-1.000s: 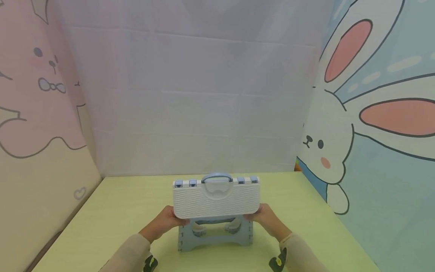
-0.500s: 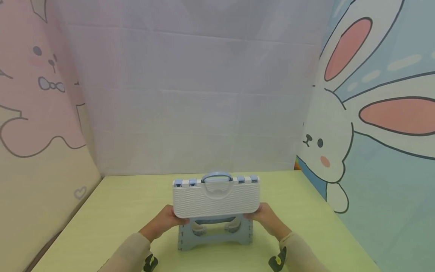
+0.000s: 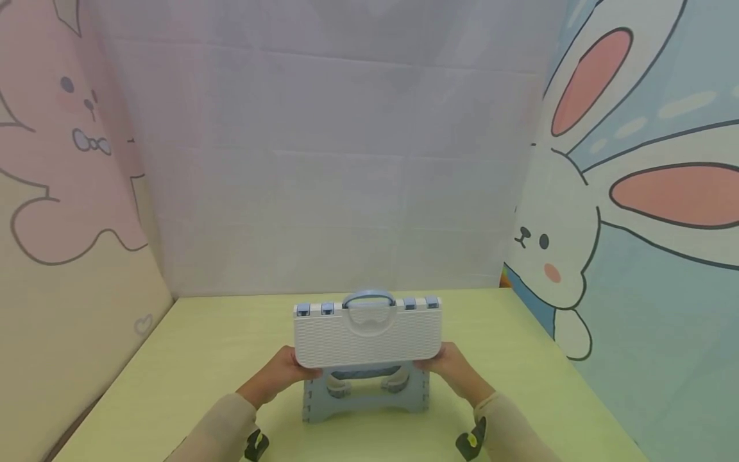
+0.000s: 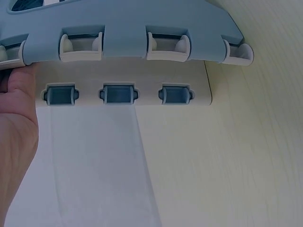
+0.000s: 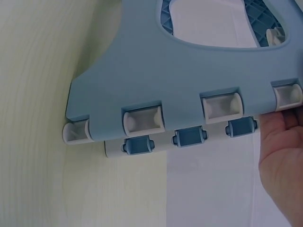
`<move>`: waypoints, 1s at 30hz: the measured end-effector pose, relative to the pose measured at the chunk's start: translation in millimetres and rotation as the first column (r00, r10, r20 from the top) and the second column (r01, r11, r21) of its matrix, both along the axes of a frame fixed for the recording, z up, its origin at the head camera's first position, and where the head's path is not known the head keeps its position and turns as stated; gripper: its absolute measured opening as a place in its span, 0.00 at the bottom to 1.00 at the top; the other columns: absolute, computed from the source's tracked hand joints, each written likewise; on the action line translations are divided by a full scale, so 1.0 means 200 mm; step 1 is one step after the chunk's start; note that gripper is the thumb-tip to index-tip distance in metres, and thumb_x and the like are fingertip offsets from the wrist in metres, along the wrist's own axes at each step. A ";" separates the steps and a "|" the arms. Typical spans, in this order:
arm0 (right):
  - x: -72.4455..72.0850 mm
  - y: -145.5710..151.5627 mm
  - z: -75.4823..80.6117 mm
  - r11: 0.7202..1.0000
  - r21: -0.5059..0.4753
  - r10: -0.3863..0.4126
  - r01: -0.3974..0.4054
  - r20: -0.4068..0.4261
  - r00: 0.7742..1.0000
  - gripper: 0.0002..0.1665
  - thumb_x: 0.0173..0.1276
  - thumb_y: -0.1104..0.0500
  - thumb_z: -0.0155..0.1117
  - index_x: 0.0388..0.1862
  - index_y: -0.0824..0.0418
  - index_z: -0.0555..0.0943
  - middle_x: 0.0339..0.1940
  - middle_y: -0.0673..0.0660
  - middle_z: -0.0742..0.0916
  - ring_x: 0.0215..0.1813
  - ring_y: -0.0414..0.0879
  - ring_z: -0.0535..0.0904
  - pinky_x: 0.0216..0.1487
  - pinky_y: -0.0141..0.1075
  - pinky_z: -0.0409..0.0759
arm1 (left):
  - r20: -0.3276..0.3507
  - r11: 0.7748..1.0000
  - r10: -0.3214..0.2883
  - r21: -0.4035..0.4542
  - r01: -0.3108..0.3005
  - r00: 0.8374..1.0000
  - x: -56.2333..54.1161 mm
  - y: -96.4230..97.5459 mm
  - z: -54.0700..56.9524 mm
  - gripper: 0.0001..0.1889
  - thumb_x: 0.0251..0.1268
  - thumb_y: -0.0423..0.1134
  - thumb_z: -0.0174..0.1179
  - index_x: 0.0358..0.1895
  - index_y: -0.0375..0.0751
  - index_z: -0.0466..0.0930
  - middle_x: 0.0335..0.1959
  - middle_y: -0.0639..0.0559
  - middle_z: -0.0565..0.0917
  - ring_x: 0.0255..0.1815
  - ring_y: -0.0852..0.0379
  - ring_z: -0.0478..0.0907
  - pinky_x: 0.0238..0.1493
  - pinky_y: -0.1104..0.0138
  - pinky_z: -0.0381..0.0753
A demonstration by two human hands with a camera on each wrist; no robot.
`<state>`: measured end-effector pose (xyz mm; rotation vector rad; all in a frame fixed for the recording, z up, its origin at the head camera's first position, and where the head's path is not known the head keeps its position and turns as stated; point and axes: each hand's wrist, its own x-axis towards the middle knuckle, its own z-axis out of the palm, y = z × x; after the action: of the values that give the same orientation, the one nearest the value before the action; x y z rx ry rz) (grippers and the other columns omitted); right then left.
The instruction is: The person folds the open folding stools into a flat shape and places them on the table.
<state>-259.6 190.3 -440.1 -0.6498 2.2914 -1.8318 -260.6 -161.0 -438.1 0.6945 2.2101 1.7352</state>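
A folding step stool stands in the middle of the head view. Its white woven-pattern seat [image 3: 340, 340] tilts toward me, with a blue carry handle [image 3: 369, 295] along the upper edge. Below hang the blue legs [image 3: 369, 404], with a cut-out through them. My left hand [image 3: 283, 373] grips the seat's lower left corner and my right hand [image 3: 453, 373] the lower right one. Part of each hand is hidden by the seat. Both wrist views show the blue leg panel [image 4: 128, 38] with white hinge knuckles, and the palm [image 5: 284, 165] beside it.
The pale yellow table [image 3: 219, 333] spreads around the stool. A white cloth [image 3: 346, 160] hangs behind it. Printed sheets with a pink animal [image 3: 52, 160] on the left and a white rabbit [image 3: 560, 237] on the right close in the sides.
The pink printed sheet on the left has shifted slightly to the right. Both hands and the stool stay almost exactly where they were.
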 end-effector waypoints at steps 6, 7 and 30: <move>0.00 0.00 -0.02 1.000 0.007 -0.009 0.009 -0.003 1.000 0.26 0.66 0.64 0.60 0.58 0.79 0.71 0.57 0.72 0.78 0.61 0.67 0.72 0.60 0.57 0.70 | 0.009 1.000 0.003 -0.001 -0.003 1.000 0.00 0.00 -0.01 0.21 0.60 0.29 0.62 0.54 0.20 0.73 0.55 0.29 0.77 0.58 0.33 0.73 0.54 0.46 0.75; 0.00 0.00 -0.02 1.000 0.010 -0.010 0.010 -0.004 1.000 0.26 0.66 0.64 0.60 0.59 0.78 0.71 0.57 0.72 0.78 0.61 0.67 0.72 0.60 0.57 0.69 | 0.010 1.000 0.003 0.000 -0.003 1.000 0.00 0.00 -0.01 0.21 0.60 0.29 0.62 0.54 0.20 0.73 0.55 0.30 0.77 0.58 0.33 0.73 0.54 0.46 0.75; -0.01 0.00 -0.03 1.000 -0.007 0.008 -0.008 -0.005 1.000 0.27 0.67 0.64 0.60 0.60 0.78 0.69 0.59 0.72 0.77 0.63 0.68 0.70 0.61 0.58 0.68 | 0.010 1.000 -0.004 0.010 0.003 1.000 -0.01 0.00 0.00 0.21 0.60 0.30 0.63 0.54 0.20 0.74 0.54 0.30 0.78 0.56 0.34 0.74 0.52 0.46 0.76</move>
<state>-261.5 191.0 -446.3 -0.6645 2.2831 -1.8374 -261.9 -160.8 -439.0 0.6898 2.1934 1.7457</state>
